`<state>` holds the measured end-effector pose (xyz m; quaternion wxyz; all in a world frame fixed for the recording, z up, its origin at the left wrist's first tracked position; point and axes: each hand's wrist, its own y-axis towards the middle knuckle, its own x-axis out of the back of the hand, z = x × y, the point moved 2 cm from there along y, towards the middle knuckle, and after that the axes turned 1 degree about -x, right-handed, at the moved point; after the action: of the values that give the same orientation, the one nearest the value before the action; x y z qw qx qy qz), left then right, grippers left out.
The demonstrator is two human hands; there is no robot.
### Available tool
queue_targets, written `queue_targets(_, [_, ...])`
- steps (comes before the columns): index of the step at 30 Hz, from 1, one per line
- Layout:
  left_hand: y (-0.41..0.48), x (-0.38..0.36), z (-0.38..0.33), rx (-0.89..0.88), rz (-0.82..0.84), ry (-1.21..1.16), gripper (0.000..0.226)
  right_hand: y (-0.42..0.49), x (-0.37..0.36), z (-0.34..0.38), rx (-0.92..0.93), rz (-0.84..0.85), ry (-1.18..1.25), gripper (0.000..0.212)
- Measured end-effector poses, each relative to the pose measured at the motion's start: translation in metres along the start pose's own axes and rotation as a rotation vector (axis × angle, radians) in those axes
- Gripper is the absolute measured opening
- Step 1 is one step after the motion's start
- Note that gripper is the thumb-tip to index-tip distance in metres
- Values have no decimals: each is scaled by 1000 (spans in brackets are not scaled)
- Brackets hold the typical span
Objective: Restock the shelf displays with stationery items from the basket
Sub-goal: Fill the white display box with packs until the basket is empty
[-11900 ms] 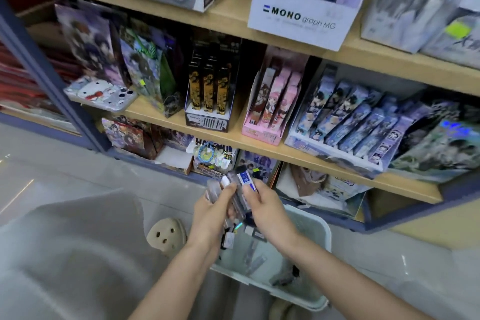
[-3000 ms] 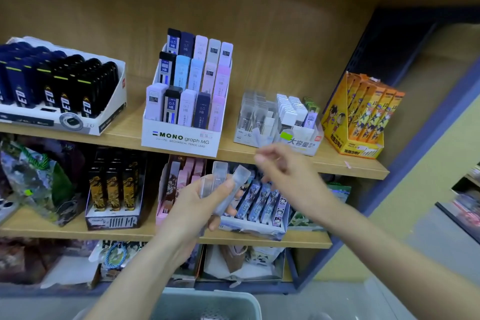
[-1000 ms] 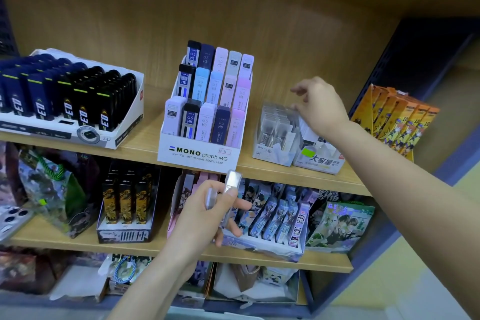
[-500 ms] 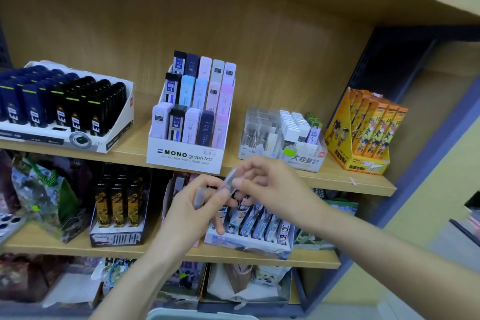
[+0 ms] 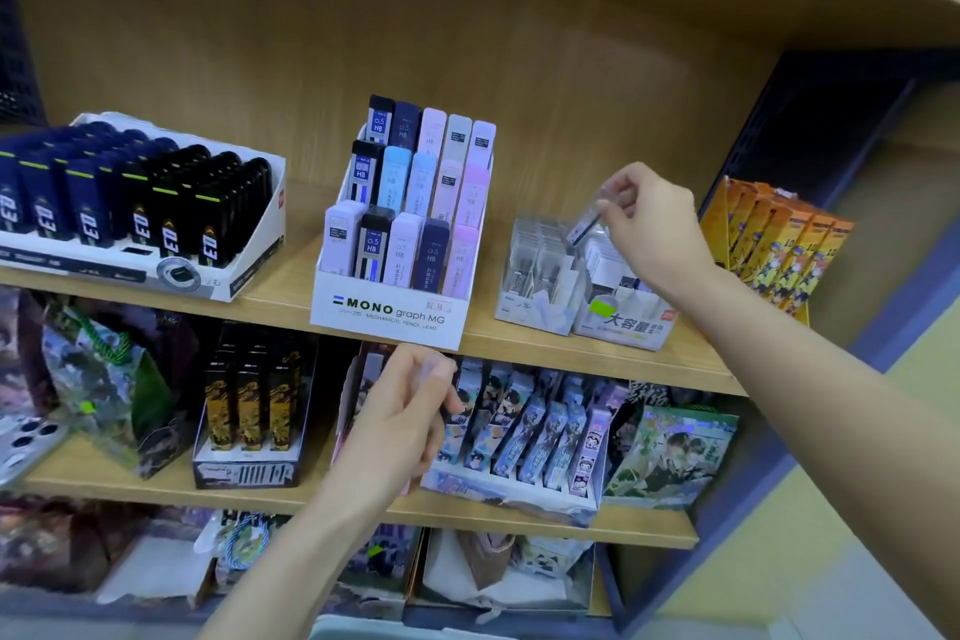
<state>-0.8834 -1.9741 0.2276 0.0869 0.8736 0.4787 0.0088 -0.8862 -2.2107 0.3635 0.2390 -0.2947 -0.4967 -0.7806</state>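
Right now my right hand (image 5: 649, 224) is up at the shelf (image 5: 519, 351), thumb and fingers pinching a small lead case (image 5: 587, 221), clear with a blue label. The case is tilted, lower end pointing down-left. It hangs just above where the box of clear cases (image 5: 537, 270) meets the white box (image 5: 631, 322) with the green sticker. Can't tell if it touches either box.

My left hand (image 5: 400, 416) is lower, in front of the shelf edge and just under the MONO box (image 5: 387, 314). Its fingers are curled round a clear case (image 5: 432, 370), which is blurred, so I can't tell if it's one piece or more. The two hands are well apart.

The MONO box stands left of the box of clear cases, with stepped rows of upright refill cases in black, navy, light blue, pink and lilac. Further left on the same shelf is a tray of dark cases (image 5: 130, 213), navy and black. An orange box (image 5: 774, 244) stands at the right end, just behind my right wrist.

The lower shelf (image 5: 156, 491) carries a black-and-gold pack box (image 5: 249, 411) and a row of cartoon packs (image 5: 535, 437), partly hidden by my left hand. The basket (image 5: 374, 633) shows only as a pale rim at the bottom edge, between my forearms.
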Motion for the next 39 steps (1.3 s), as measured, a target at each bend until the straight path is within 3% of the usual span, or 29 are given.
queue_targets(7, [2, 0, -7, 36, 37, -125, 20, 19, -26, -3, -30, 257, -193, 17])
queue_targets(11, [5, 0, -7, 60, 22, -154, 15, 26, -31, 2, -25, 265, -246, 18])
queue_targets(14, [8, 1, -2, 114, 6, -204, 8, 23, -26, 6, -19, 213, -278, 30])
queue_targets(16, [8, 2, 1, 129, -5, -192, 8, 13, -18, 12, 13, 120, -216, 34])
queue_targets(19, [5, 2, 0, 54, 19, -95, 4, -21, -4, 31, 106, 43, -34, 21])
queue_targets(25, [-6, -1, -3, -110, 85, 27, 6, -115, 4, 71, 137, 512, 249, 6])
queue_targets(28, [-13, -3, -1, -105, 84, 40, 17, -142, 3, 72, 119, 566, 387, 12])
queue_targets(30, [-15, -5, -5, -119, 85, 71, 23, -145, 8, 66, 70, 546, 446, 19])
queue_targets(32, [-12, -9, -15, -177, 77, 160, 15, -136, 20, 60, 46, 497, 452, 18])
queue_targets(34, [-1, -15, -34, -263, 47, 286, 6, -116, 36, 48, 38, 356, 434, 16])
queue_targets(39, [43, -35, -79, -555, 32, 614, 18, -48, 56, 9, -12, -57, 259, 14])
